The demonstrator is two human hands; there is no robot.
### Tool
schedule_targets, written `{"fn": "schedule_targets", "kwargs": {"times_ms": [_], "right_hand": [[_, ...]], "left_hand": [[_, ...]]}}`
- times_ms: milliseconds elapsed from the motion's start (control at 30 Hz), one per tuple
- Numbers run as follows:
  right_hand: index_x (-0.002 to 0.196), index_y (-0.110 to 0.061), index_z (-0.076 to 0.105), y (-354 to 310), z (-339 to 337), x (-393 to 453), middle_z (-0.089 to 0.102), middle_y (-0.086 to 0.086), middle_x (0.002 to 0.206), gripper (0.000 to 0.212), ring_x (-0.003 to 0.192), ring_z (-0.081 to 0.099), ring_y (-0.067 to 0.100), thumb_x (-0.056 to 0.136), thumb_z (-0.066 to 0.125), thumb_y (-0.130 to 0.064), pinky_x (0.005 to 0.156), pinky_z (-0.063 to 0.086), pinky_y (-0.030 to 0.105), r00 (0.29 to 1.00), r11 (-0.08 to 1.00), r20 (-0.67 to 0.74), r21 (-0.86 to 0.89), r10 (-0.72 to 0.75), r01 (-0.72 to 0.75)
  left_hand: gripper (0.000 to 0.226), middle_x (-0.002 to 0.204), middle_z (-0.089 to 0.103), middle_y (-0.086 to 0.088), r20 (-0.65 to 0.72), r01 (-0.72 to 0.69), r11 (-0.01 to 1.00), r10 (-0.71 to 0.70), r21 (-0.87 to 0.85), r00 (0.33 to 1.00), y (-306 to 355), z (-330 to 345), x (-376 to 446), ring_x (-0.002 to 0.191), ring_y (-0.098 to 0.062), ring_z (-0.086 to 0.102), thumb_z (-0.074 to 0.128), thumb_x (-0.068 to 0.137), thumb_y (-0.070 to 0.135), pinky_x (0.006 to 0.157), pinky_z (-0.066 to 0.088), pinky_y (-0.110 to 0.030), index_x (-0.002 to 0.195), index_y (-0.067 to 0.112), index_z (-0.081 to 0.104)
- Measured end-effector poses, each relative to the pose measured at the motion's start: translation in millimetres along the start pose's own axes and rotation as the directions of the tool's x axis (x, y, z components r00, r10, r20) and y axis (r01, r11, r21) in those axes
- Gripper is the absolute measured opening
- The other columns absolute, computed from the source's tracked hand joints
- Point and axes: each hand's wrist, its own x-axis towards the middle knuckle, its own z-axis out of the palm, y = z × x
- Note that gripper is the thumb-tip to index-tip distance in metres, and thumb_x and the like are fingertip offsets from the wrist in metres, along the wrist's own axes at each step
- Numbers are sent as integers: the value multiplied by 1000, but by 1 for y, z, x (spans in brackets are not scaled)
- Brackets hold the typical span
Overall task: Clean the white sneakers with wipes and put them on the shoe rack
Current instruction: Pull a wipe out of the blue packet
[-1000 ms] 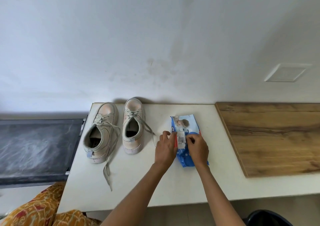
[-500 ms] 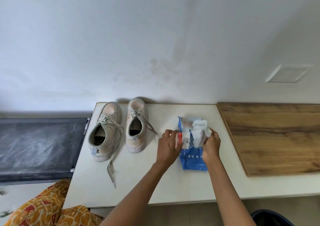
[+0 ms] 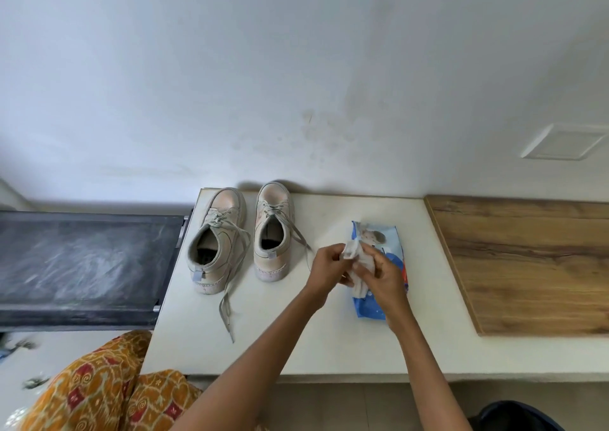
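A white worktop (image 3: 296,348) stands against a scuffed pale wall (image 3: 296,68), with a wood-grain board (image 3: 527,265) on its right end and a dark grey surface (image 3: 82,259) lower at left. Two white sneakers (image 3: 242,237) stand side by side, toes to the wall, laces loose. Just beside them the left hand (image 3: 326,270) and right hand (image 3: 384,280) both pinch a white wipe (image 3: 357,262) over the blue wipes pack (image 3: 389,242).

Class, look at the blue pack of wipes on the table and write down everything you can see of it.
The blue pack of wipes looks like a soft plastic pouch, printed with a picture at its far end and pale dots near its close end. It lies flat on the white table, right of the sneakers. The right hand covers its middle and, with the left hand, holds a white wipe above it.
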Motion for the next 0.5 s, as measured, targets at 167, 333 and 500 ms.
{"fn": "schedule_targets", "kwargs": {"times_ms": [167,333,500], "right_hand": [[89,-11,70,28,6,-7,66,8,100,18,97,64,27,88,57,2,68,47,8,936,955,-308,-287,-172,82],[118,-2,58,57,25,-14,59,16,118,29,104,62,27,91,58,-10,71,56,28,914,817,-268,-567,-305,107],[138,-7,44,57,17,29,45,15,138,43,121,50,28,95,49,-10,90,50,37,953,705,-93,-694,-288,146]], "left_hand": [[30,89,65,-3,53,92,988,-100,125,994,-18,-14,-10,76,-16,62,44,87,-3,68,54,-28,101,15,63],[24,103,62,1,-69,14,963,5,269,998,-29,-7,-7,95,-18,61,47,94,12,82,53,-32,113,16,61],[32,120,59,-2,-106,17,959,14,281,994,-22,-3,0,107,-14,55,44,98,22,93,48,-30,128,15,53]]}}
